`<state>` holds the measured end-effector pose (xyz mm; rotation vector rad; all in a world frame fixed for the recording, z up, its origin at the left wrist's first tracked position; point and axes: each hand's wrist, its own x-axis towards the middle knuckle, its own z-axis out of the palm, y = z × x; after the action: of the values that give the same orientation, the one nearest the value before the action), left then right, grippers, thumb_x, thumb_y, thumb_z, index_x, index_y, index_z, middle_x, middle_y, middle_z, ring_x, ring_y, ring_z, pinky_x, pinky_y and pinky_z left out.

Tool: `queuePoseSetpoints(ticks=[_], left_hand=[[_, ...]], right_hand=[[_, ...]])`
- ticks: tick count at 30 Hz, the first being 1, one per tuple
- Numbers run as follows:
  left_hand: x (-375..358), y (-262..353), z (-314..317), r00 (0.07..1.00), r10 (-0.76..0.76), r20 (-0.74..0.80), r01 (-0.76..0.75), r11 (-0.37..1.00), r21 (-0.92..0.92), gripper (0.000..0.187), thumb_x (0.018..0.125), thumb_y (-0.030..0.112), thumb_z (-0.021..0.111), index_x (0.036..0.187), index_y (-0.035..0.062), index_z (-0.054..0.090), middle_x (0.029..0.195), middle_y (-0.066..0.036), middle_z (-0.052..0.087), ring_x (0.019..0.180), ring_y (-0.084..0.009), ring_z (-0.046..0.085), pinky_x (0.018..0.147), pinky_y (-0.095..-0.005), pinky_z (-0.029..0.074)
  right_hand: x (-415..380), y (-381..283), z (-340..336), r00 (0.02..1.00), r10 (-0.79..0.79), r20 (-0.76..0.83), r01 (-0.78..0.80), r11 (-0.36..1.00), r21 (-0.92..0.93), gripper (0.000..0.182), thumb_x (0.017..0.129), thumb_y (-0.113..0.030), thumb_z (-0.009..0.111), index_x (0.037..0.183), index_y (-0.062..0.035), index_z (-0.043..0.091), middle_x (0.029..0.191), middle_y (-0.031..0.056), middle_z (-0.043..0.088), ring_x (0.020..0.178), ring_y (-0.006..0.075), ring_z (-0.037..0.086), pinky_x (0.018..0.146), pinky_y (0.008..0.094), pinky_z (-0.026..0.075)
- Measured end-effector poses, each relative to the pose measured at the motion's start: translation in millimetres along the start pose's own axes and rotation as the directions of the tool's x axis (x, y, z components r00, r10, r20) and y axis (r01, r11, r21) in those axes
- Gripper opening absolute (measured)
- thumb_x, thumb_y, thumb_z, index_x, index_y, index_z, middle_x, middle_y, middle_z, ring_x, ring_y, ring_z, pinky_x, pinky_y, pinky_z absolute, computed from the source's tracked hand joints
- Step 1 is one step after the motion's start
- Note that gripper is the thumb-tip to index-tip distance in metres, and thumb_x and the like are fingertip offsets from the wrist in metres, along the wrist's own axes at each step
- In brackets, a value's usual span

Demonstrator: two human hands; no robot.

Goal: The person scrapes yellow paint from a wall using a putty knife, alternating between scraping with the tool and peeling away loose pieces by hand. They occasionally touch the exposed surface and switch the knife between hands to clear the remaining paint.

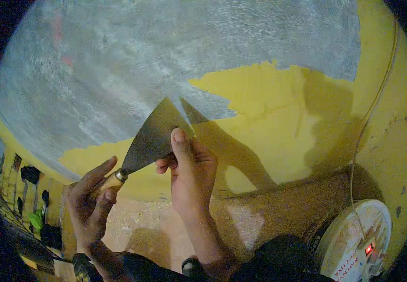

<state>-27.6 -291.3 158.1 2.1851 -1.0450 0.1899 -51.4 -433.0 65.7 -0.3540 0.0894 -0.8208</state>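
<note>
Clutter (30,175) is seen at the far left, and one bright green thing (35,220) is mixed in with it. Next, one wooden handle (114,180) is gripped by the left hand (90,204). That handle is part of one scraper (140,155), which is held up in front of one wall (278,136). Its long line is slanted from low left to high right, and its wide metal blade (154,131) is pointed up and to the right. The blade is pinched by the right hand (195,174), with one thumb laid on the front. So the two hands are set apart, both clamped on one scraper. The wall is coloured grey up high and yellow lower down. One shadow (243,152) is cast to the right. At far right, one cord (352,174) and one red light (369,249) are seen by one round white tub (342,235).
</note>
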Motion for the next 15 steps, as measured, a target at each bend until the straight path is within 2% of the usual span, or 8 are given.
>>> queuePoseSetpoints(ticks=[3, 5, 6, 9, 10, 11, 13, 15], left_hand=[[6.9, 8.1, 4.1, 0.986, -0.102, 0.130, 0.089, 0.991, 0.102, 0.049, 0.078, 0.022, 0.061, 0.119, -0.0033, 0.051, 0.090, -0.013, 0.062, 0.068, -0.0127, 0.056, 0.061, -0.0245, 0.045], [11.2, 6.3, 10.0, 0.966, 0.095, 0.239, -0.134, 0.979, 0.151, 0.050, 0.075, 0.014, 0.063, 0.121, -0.0032, 0.049, 0.096, -0.017, 0.063, 0.082, -0.0205, 0.062, 0.076, -0.0285, 0.045], [13.5, 6.5, 12.9, 0.959, 0.083, 0.271, -0.128, 0.980, 0.153, 0.054, 0.072, 0.009, 0.065, 0.122, -0.0024, 0.048, 0.101, -0.020, 0.062, 0.095, -0.0252, 0.061, 0.084, -0.0311, 0.042], [12.9, -7.4, 28.8, 0.959, 0.126, 0.256, -0.138, 0.990, 0.030, 0.057, 0.071, 0.007, 0.065, 0.124, -0.0011, 0.046, 0.101, -0.021, 0.062, 0.094, -0.0244, 0.061, 0.083, -0.0297, 0.043], [16.6, -14.5, 34.2, 0.933, 0.247, 0.262, -0.266, 0.963, 0.037, 0.058, 0.073, 0.007, 0.064, 0.127, 0.0004, 0.044, 0.093, -0.019, 0.063, 0.081, -0.0198, 0.062, 0.076, -0.0275, 0.044], [16.9, -16.4, 36.4, 0.931, 0.255, 0.261, -0.270, 0.963, 0.023, 0.058, 0.073, 0.007, 0.064, 0.127, 0.0004, 0.044, 0.093, -0.019, 0.063, 0.081, -0.0198, 0.062, 0.076, -0.0275, 0.044], [19.2, -16.6, 43.4, 0.936, 0.162, 0.314, -0.171, 0.985, 0.000, 0.057, 0.075, 0.006, 0.062, 0.129, 0.0018, 0.042, 0.084, -0.016, 0.063, 0.067, -0.0162, 0.056, 0.067, -0.0261, 0.044], [20.8, -22.6, 48.8, 0.934, 0.193, 0.301, -0.184, 0.981, -0.059, 0.056, 0.076, 0.005, 0.060, 0.129, 0.0027, 0.042, 0.077, -0.013, 0.061, 0.060, -0.0147, 0.050, 0.061, -0.0254, 0.043]], right_hand=[[6.8, -10.7, 2.1, 0.997, -0.062, -0.034, 0.061, 0.998, -0.035, 0.025, 0.082, -0.024, 0.063, 0.065, -0.0083, 0.054, 0.059, 0.0016, 0.055, 0.046, 0.0101, 0.050, 0.044, 0.0235, 0.040], [10.3, -15.2, 0.3, 0.991, -0.126, -0.040, 0.121, 0.987, -0.101, 0.029, 0.082, -0.026, 0.064, 0.062, -0.0098, 0.050, 0.059, 0.0015, 0.055, 0.043, 0.0102, 0.048, 0.041, 0.0224, 0.038], [13.5, -16.1, -3.6, 0.990, -0.132, -0.043, 0.127, 0.987, -0.100, 0.029, 0.082, -0.026, 0.064, 0.062, -0.0098, 0.050, 0.059, 0.0015, 0.055, 0.043, 0.0102, 0.048, 0.041, 0.0224, 0.038], [21.6, -13.3, -12.3, 0.989, -0.144, -0.014, 0.139, 0.971, -0.194, 0.031, 0.084, -0.032, 0.060, 0.067, -0.0067, 0.055, 0.055, -0.0006, 0.051, 0.045, 0.0076, 0.047, 0.043, 0.0216, 0.037], [23.2, -12.8, -12.5, 0.983, -0.183, -0.030, 0.174, 0.966, -0.193, 0.031, 0.084, -0.032, 0.060, 0.066, -0.0076, 0.054, 0.053, -0.0015, 0.050, 0.044, 0.0071, 0.046, 0.042, 0.0214, 0.035], [23.7, -11.8, -12.8, 0.975, -0.218, -0.041, 0.206, 0.958, -0.199, 0.031, 0.084, -0.033, 0.060, 0.066, -0.0085, 0.053, 0.052, -0.0023, 0.048, 0.043, 0.0066, 0.045, 0.041, 0.0211, 0.034], [26.8, -9.2, -15.0, 0.970, -0.236, -0.052, 0.223, 0.958, -0.181, 0.031, 0.083, -0.031, 0.062, 0.064, -0.0099, 0.051, 0.053, -0.0024, 0.047, 0.042, 0.0066, 0.044, 0.039, 0.0207, 0.033], [27.8, -10.9, -14.4, 0.966, -0.252, -0.057, 0.241, 0.959, -0.151, 0.031, 0.081, -0.030, 0.064, 0.062, -0.0113, 0.049, 0.053, -0.0025, 0.047, 0.040, 0.0066, 0.043, 0.036, 0.0203, 0.031]])
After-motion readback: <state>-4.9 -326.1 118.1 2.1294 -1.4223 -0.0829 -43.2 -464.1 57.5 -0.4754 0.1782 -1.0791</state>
